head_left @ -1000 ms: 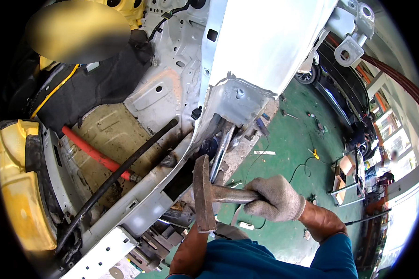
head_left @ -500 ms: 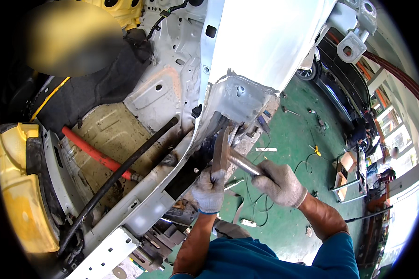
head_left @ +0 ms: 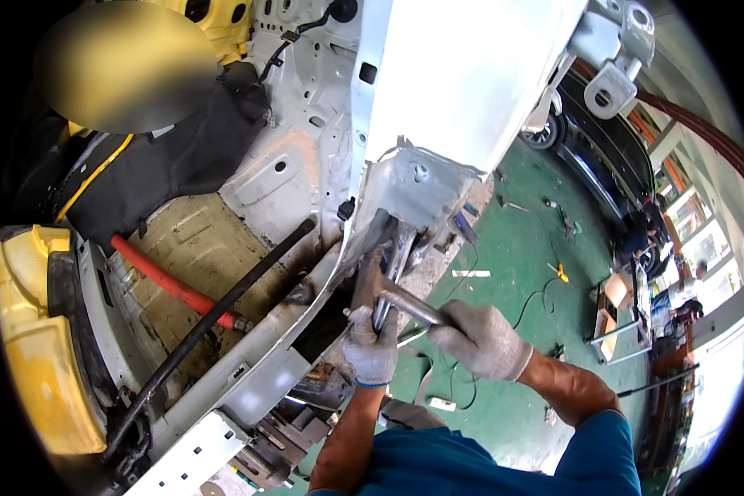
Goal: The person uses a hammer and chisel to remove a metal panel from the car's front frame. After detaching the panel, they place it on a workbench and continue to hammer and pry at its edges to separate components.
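Open room is offered on the right by the green painted floor (head_left: pixel 512 256), while the left side is bounded by the long curved pale-grey metal sill (head_left: pixel 264 379) and the far side is closed off by the broad white metal panel (head_left: pixel 463 74). Just right of the sill's edge, the near end of a polished round steel bar (head_left: pixel 400 256) is enclosed by the curled fingers of the white-gloved left hand (head_left: pixel 370 355). The handle of a brown-headed steel hammer (head_left: pixel 410 302) is wrapped tightly by the white-gloved right hand (head_left: pixel 478 337); its head is held just beyond the left fingers, overlapping the bar in view, though contact cannot be told
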Available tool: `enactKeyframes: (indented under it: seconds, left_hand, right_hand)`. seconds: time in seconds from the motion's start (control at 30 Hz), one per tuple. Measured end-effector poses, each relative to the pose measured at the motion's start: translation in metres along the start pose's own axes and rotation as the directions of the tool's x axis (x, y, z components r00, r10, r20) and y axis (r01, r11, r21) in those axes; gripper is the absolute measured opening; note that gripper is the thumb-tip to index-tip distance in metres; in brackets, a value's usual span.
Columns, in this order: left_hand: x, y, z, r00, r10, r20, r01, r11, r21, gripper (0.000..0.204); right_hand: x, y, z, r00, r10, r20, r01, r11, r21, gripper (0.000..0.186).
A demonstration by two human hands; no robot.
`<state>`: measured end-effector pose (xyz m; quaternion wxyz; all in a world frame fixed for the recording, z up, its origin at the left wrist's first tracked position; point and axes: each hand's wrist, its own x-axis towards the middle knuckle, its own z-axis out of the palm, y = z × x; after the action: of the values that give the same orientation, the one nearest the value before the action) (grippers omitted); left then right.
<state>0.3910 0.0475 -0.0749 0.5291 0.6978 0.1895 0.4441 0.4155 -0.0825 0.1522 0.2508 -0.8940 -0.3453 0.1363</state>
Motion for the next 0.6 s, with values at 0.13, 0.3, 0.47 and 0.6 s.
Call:
enactKeyframes:
  seconds: [0.13,0.3,0.47,0.6]
  left_hand:
    - [0.007,0.018,-0.008,0.985,-0.137,0.102,0.148,0.982,-0.116,0.024]
    - [0.003,0.015,-0.002,0.979,-0.187,0.076,0.19,0.981,-0.044,0.027]
    - [-0.025,-0.059,0.013,0.996,0.087,0.003,-0.087,0.995,0.057,0.026]
    - [0.006,0.027,-0.014,0.921,-0.33,0.206,0.332,0.943,0.025,0.03]
  right_hand:
    - [-0.001,-0.023,-0.019,0.879,-0.471,0.069,0.474,0.88,-0.037,0.039]
    - [0.011,0.013,-0.014,0.998,0.056,-0.037,-0.054,0.996,0.066,0.041]
    - [0.007,-0.004,-0.017,0.913,-0.407,-0.012,0.406,0.912,-0.058,0.04]
    - [0.016,0.028,-0.02,0.997,-0.059,-0.046,0.06,0.998,0.022,0.039]
